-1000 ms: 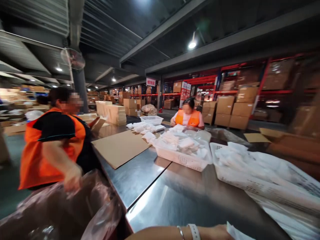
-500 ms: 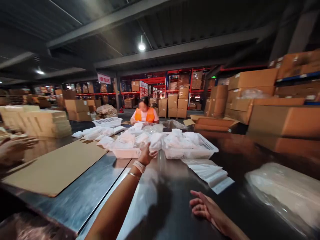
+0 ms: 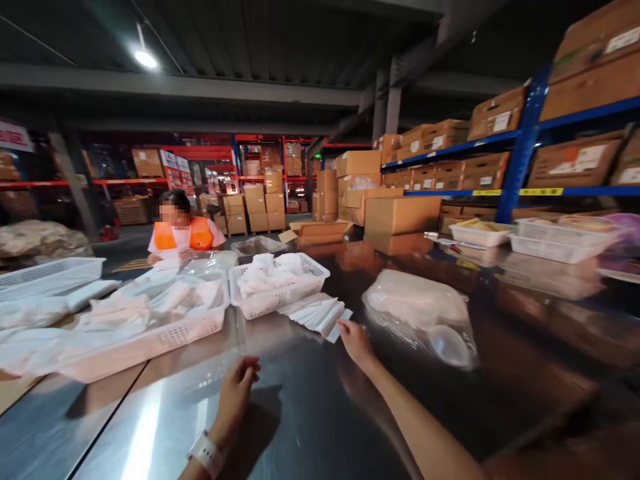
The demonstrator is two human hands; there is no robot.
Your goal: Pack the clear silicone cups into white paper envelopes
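Observation:
My right hand [image 3: 354, 339] stretches out over the steel table [image 3: 320, 407], its fingertips at the near edge of a stack of flat white packets [image 3: 316, 312]. It holds nothing. My left hand [image 3: 237, 392], with a white wristband, hovers low over the table nearer to me, fingers loosely curled and empty. Just beyond the packets stands a white basket [image 3: 280, 285] filled with white bagged items. A larger white basket [image 3: 145, 333] with more white bags lies to its left.
A clear plastic bag of pale goods [image 3: 417, 310] lies right of my right hand. A person in an orange vest [image 3: 181, 235] sits across the table. White trays [image 3: 560, 241] stand at the far right. Cardboard boxes fill blue shelving [image 3: 520, 160] behind.
The view has swung right. My left hand has drawn back from the baskets toward me. My right hand has moved forward to the stack of white packets.

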